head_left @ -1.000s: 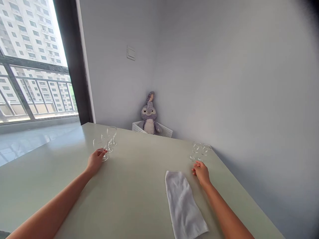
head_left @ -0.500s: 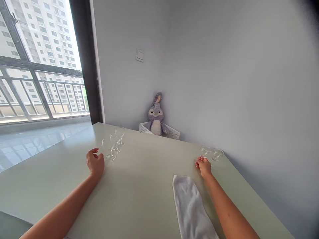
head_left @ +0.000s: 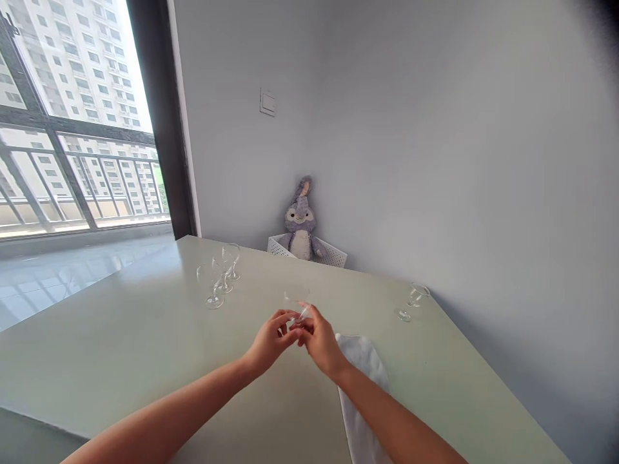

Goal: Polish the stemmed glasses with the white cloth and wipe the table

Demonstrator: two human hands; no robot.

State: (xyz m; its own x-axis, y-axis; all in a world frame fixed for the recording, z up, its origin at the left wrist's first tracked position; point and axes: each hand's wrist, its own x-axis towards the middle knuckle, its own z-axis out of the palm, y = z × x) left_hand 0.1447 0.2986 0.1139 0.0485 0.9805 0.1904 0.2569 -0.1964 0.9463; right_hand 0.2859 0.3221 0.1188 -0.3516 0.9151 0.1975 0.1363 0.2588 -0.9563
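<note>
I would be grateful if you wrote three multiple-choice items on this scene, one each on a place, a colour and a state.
1. Where does the grey-purple plush rabbit sit?
A. On a windowsill
B. In a white perforated basket by the wall corner
C. On a chair

2. What colour is the long folded cloth on the pale green table top?
A. Navy
B. Red
C. White

3. What state is the clear stemmed glass in?
A. Lying in the basket
B. Held between the left hand and the right hand
C. Standing alone on the table

Answers:
1. B, the rabbit sits upright in the basket against the wall.
2. C, the cloth shows white beside the right forearm.
3. B, the fingers of both hands meet on the glass.
</note>
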